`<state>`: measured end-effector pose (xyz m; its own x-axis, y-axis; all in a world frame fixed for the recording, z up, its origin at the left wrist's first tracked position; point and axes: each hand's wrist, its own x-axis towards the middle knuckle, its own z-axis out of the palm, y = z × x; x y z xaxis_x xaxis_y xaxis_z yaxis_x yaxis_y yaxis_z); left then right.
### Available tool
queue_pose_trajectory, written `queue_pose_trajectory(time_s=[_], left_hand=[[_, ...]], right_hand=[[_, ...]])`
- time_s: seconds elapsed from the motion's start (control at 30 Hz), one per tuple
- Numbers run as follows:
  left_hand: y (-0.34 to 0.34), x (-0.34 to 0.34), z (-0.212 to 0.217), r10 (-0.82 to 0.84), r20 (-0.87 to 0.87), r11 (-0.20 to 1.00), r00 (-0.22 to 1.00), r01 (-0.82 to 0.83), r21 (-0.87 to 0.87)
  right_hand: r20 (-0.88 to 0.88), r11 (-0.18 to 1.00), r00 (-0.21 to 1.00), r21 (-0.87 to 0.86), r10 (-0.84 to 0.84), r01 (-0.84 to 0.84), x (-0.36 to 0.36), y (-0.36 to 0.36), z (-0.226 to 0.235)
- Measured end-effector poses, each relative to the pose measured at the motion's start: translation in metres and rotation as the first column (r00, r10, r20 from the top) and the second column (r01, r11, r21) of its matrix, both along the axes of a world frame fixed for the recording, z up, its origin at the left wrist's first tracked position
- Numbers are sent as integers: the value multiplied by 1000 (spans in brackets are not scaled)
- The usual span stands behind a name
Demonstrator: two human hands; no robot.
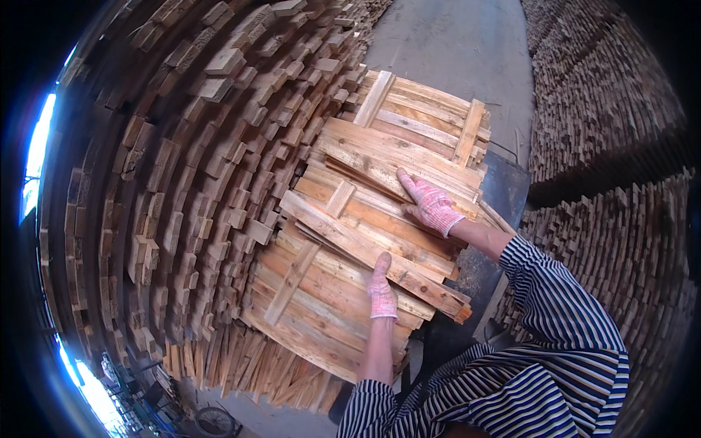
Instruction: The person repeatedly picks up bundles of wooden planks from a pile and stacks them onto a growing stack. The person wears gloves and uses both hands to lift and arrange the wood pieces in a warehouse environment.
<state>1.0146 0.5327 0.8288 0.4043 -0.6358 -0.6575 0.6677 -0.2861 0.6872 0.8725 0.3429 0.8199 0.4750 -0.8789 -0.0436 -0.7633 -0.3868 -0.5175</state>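
Note:
My left hand (382, 292), in a pink-and-white work glove, holds the near edge of a loose wooden board (343, 235). Its thumb side points up and the other fingers are mostly hidden. Farther off, my right hand (431, 204), gloved alike, grips the lower edge of a second board (380, 155), with fingers laid over its face. Both boards lie slantwise over a layer of planks (303, 328) stacked side by side, crossed by narrow wooden strips (293, 281). At the far end, two more strips (469, 133) lie across the planks.
A tall wall of stacked boards (226, 146) rises close on the left, its ends jutting out unevenly. More stacks (606, 95) line the right. A dark flat surface (504, 186) shows beside the planks, and a grey concrete floor (453, 44) stretches beyond. A wheel (214, 421) stands at lower left.

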Motion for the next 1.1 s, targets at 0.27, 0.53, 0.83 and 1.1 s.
queue_pose_trajectory(time_s=[0.27, 0.53, 0.83, 1.1], left_hand=[[3, 10, -12, 29, -35, 999, 999, -31, -42], [10, 8, -22, 19, 7, 999, 1000, -18, -44], [-16, 4, 10, 87, -47, 996, 995, -88, -10], [-18, -8, 13, 118, -11, 993, 993, -118, -1]], right_hand=[[-112, 986, 993, 167, 30, -11, -10, -20, 30], [104, 993, 993, 101, 57, -67, -53, -69, 45], [36, 980, 997, 186, -74, 66, -68, -166, 6], [246, 985, 967, 142, 58, -95, -41, -177, -53]])
